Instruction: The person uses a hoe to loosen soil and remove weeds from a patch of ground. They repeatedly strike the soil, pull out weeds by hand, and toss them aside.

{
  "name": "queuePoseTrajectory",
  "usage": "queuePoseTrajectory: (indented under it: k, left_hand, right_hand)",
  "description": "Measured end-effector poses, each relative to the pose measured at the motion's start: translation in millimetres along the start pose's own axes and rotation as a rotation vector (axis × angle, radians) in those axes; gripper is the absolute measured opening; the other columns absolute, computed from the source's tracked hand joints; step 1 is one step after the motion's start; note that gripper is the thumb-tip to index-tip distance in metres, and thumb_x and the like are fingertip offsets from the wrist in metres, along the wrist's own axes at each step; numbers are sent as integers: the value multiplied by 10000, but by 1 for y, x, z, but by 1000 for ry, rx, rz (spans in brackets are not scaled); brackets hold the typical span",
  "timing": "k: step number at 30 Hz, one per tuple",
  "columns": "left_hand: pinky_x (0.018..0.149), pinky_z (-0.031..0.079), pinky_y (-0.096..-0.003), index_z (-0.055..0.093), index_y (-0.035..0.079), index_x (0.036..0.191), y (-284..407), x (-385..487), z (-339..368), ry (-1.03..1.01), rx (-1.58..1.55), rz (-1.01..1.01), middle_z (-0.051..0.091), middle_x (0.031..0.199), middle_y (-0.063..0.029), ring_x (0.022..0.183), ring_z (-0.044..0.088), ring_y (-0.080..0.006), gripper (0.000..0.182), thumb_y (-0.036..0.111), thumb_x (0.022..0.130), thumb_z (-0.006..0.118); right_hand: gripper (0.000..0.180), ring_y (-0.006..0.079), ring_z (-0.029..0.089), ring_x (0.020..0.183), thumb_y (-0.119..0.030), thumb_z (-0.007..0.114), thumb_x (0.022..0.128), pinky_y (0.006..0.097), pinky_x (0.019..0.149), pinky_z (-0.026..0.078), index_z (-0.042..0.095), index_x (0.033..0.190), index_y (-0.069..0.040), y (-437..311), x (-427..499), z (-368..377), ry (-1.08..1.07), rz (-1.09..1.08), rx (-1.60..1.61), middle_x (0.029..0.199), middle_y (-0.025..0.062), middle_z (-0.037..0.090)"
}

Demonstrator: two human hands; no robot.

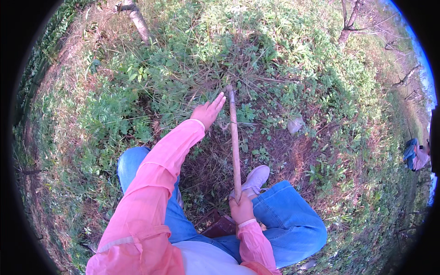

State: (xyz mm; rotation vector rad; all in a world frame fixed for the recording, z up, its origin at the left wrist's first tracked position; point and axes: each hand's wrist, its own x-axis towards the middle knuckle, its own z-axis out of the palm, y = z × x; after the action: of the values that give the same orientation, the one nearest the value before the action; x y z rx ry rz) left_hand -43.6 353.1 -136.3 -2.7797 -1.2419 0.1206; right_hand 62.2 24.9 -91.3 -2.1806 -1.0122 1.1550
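My right hand (241, 208) is closed around the lower end of a long wooden handle (235, 144), near my knee. The handle runs forward over the ground to a metal tool head (229, 90), whose shape is partly hidden by grass. Beside that far end, just left of the shaft, my left hand (208, 111) is held out with its fingers extended and nothing in it. Grass and leafy weeds (202, 82) lie around the tool head and under my left hand.
A dark red metal object (220, 227) is between my legs. A pale translucent piece (295, 125) lies right of the handle. Tree trunks stand at upper left (139, 24) and upper right (349, 25). Another person (416, 154) is at the far right.
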Motion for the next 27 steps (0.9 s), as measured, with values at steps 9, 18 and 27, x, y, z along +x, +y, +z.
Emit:
queuePoseTrajectory:
  k: [9, 18, 27]
  left_hand:
    - [701, 537, -419, 438, 75, 1263, -22, 6, 42, -328, -131, -254, 540, 1186, -103, 918, 632, -281, 393, 130, 877, 484]
    - [704, 513, -412, 632, 100, 873, -2, 0, 24, -28, -144, -268, 628, 856, -99, 803, 641, -286, 216, 283, 885, 518]
    - [690, 526, -390, 674, 166, 867, -41, -16, 43, -99, -40, -329, 656, 838, -36, 841, 648, -231, 167, 161, 827, 512]
  right_hand:
    - [294, 320, 604, 626, -252, 636, 836, 397, 592, 463, 498, 879, 4, 21, -46, -14, -164, 201, 183, 680, 201, 583]
    - [290, 461, 593, 783, -231, 598, 851, 494, 669, 457, 484, 906, 31, 11, 75, -3, 188, -30, -143, 801, 289, 604]
    - [304, 487, 585, 824, -206, 594, 833, 520, 730, 468, 468, 907, 60, 32, -43, -37, -46, 172, -258, 843, 325, 594]
